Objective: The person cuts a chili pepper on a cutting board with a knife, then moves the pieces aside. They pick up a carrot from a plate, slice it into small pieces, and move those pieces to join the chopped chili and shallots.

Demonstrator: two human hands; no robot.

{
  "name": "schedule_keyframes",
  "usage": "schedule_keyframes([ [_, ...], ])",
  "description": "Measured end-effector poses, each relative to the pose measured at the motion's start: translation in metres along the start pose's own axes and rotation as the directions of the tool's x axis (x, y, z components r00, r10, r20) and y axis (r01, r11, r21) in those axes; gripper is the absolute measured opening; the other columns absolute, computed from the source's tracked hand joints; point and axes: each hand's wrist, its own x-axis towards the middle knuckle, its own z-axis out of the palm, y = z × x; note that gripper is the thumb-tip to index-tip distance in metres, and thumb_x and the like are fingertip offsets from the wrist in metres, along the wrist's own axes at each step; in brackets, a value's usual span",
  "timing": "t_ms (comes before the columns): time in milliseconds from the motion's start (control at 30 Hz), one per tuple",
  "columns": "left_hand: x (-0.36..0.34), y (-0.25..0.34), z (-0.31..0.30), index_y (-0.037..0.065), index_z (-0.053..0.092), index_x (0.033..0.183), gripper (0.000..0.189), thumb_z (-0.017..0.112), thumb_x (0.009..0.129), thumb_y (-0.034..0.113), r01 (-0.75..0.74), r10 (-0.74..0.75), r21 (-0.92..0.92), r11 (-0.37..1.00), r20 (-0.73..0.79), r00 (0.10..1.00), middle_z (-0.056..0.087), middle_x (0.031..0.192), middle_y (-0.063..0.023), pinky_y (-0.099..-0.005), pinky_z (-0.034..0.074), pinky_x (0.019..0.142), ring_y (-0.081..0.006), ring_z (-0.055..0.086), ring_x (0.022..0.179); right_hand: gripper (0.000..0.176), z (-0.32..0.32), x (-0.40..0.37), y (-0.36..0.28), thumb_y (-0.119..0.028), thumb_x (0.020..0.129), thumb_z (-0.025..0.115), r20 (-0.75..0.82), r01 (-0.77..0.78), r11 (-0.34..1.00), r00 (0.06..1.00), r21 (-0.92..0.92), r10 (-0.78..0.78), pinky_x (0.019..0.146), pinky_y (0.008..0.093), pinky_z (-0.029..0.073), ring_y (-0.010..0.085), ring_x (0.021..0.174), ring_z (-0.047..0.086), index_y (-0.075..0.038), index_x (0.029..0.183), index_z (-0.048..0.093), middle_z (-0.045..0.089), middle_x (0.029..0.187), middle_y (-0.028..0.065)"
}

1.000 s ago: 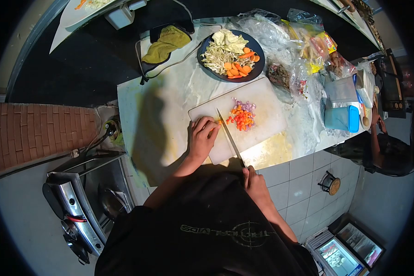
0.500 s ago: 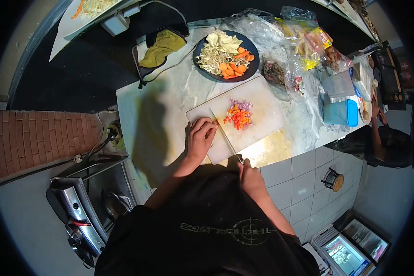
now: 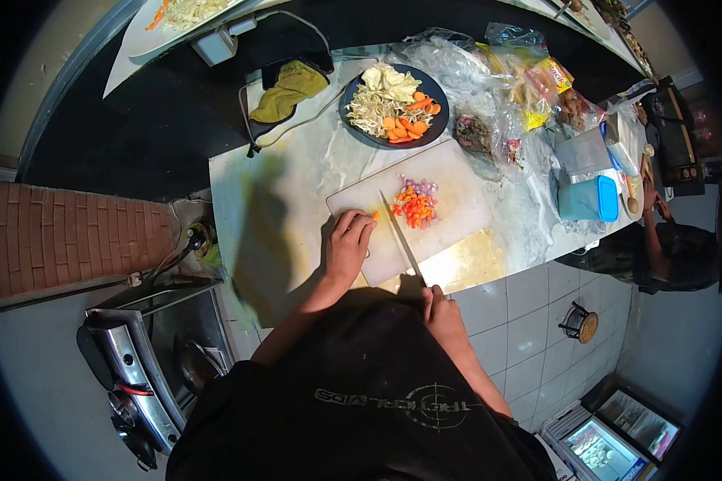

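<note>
On the white cutting board (image 3: 465, 176), my left hand (image 3: 347, 250) is closed, its fingertips pressed on a small orange vegetable piece (image 3: 375, 216). My right hand (image 3: 443, 317) grips the handle of a kitchen knife (image 3: 400, 233) at the board's near edge. The long blade points away from me and lies between my left fingertips and a pile of diced orange-red vegetable (image 3: 415, 210). Chopped purple shallots (image 3: 425, 187) lie against that pile. Beyond the board stands a dark plate (image 3: 444, 120) with bean sprouts, cabbage and sliced carrots.
Clear plastic bags (image 3: 457, 60) of food cover the back right of the table. A blue-lidded container (image 3: 586, 200) stands at the right edge. A green cloth (image 3: 290, 90) lies back left beside a cable. Another person (image 3: 658, 248) is at far right.
The knife blade has shifted right, away from my left fingertips and closer to the diced pile. My right hand has moved slightly right; my left hand stays on the orange piece.
</note>
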Motion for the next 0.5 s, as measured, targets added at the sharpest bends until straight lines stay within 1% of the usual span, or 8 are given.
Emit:
schedule_keyframes([
  [33, 0.000, 0.001, 0.000, 0.001, 0.066, 0.090, 0.009, 0.071, 0.084, 0.004, 0.013, -0.013, -0.021, 1.000, 0.002, 1.000, 0.063, 0.092, -0.0104, -0.0377, 0.050, 0.070, -0.0301, 0.063, 0.082, 0.038, -0.001, -0.001, 0.001, -0.029, 0.104, 0.042, 0.028, 0.025, 0.997, 0.999, 0.075, -0.027, 0.055, 0.0575, 0.049, 0.0503, 0.065, 0.061, 0.004, 0.090, 0.053, 0.059, 0.064, 0.0309],
  [133, 0.001, 0.002, 0.000, 0.001, 0.066, 0.090, 0.009, 0.071, 0.084, 0.004, 0.026, -0.026, -0.049, 0.998, 0.004, 1.000, 0.063, 0.092, -0.0105, -0.0378, 0.050, 0.069, -0.0304, 0.063, 0.081, 0.039, -0.003, -0.002, -0.002, -0.029, 0.105, 0.042, 0.045, 0.038, 0.994, 0.998, 0.106, -0.043, 0.054, 0.0573, 0.047, 0.0509, 0.064, 0.060, 0.005, 0.091, 0.054, 0.059, 0.064, 0.0310],
  [300, 0.000, 0.001, 0.000, 0.001, 0.066, 0.089, 0.008, 0.071, 0.083, 0.003, 0.031, -0.030, -0.045, 0.998, 0.013, 0.999, 0.064, 0.093, -0.0099, -0.0374, 0.050, 0.070, -0.0299, 0.063, 0.081, 0.038, -0.003, -0.001, 0.001, -0.029, 0.105, 0.042, 0.055, 0.063, 0.992, 0.996, 0.108, -0.070, 0.055, 0.0582, 0.048, 0.0511, 0.064, 0.060, 0.005, 0.093, 0.055, 0.059, 0.063, 0.0312],
  [367, 0.000, -0.002, 0.000, 0.001, 0.066, 0.089, 0.008, 0.071, 0.083, 0.003, -0.003, 0.003, -0.038, 0.999, 0.002, 1.000, 0.064, 0.093, -0.0096, -0.0370, 0.050, 0.070, -0.0297, 0.063, 0.081, 0.038, -0.002, -0.001, -0.001, -0.029, 0.105, 0.041, 0.064, 0.063, 0.991, 0.995, 0.116, -0.070, 0.056, 0.0586, 0.048, 0.0514, 0.065, 0.060, 0.005, 0.093, 0.055, 0.059, 0.064, 0.0313],
  [433, -0.001, -0.004, 0.001, 0.001, 0.067, 0.089, 0.009, 0.071, 0.082, 0.002, -0.007, 0.007, -0.029, 1.000, 0.006, 1.000, 0.064, 0.093, -0.0096, -0.0370, 0.050, 0.071, -0.0297, 0.063, 0.082, 0.039, -0.001, 0.000, -0.002, -0.029, 0.105, 0.041, 0.069, 0.042, 0.998, 0.997, 0.044, -0.045, 0.058, 0.0594, 0.048, 0.0521, 0.067, 0.060, 0.005, 0.092, 0.055, 0.060, 0.066, 0.0318],
  [500, -0.001, -0.004, 0.001, 0.001, 0.067, 0.090, 0.009, 0.072, 0.082, 0.002, -0.011, 0.011, -0.020, 1.000, 0.011, 1.000, 0.064, 0.094, -0.0096, -0.0370, 0.050, 0.072, -0.0298, 0.063, 0.083, 0.039, -0.006, -0.001, -0.008, -0.029, 0.105, 0.041, 0.099, 0.019, 0.999, 0.995, 0.034, -0.022, 0.059, 0.0594, 0.049, 0.0524, 0.068, 0.061, 0.005, 0.092, 0.055, 0.060, 0.068, 0.0322],
])
